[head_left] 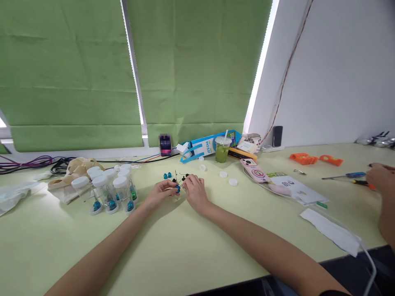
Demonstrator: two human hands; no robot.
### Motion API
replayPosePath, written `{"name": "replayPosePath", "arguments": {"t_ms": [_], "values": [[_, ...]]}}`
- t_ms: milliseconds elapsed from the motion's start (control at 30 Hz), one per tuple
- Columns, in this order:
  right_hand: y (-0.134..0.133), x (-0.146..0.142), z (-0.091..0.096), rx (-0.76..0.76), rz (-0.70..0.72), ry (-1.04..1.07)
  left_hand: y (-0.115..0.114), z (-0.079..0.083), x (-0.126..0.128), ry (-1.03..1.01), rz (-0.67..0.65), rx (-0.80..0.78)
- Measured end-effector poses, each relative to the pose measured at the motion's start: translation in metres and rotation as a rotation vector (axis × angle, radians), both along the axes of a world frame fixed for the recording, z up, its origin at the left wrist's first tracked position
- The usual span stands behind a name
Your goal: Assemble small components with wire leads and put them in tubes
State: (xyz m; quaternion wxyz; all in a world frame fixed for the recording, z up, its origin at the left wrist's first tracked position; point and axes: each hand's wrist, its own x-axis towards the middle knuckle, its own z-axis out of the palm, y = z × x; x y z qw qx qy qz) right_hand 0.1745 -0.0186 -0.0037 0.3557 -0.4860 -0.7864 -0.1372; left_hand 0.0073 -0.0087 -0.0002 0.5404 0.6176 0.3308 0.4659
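Green blinds (70,74) fill the wall ahead of you, above a pale yellow-green table (173,242) that spreads across the whole lower view. At the far right edge a co-worker's hand (381,176) rests by a blue-handled screwdriver (345,176). To your left stands a cluster of clear vials with white caps (106,189), several with a blue or green piece at the bottom. Toward the back sit a cup of green drink (222,150) and, nearer, a pink phone (255,170); loose white caps (233,181) lie between them and you.

Your left hand (160,192) and right hand (195,191) meet at mid-table, fingers curled in and nearly touching. Your left fingertips pinch a small blue piece (178,188); your right hand closes toward the same spot, but you cannot tell whether it grips the piece. Two more small blue parts (167,175) lie just beyond your left hand.
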Motion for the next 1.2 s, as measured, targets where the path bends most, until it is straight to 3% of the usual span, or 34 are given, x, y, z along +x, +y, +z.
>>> {"name": "replayPosePath", "arguments": {"t_ms": [1200], "values": [[0.0027,-0.001,-0.0038,0.012,-0.009,0.008,-0.0037,0.0088,0.0012,-0.011,0.002,-0.008]]}}
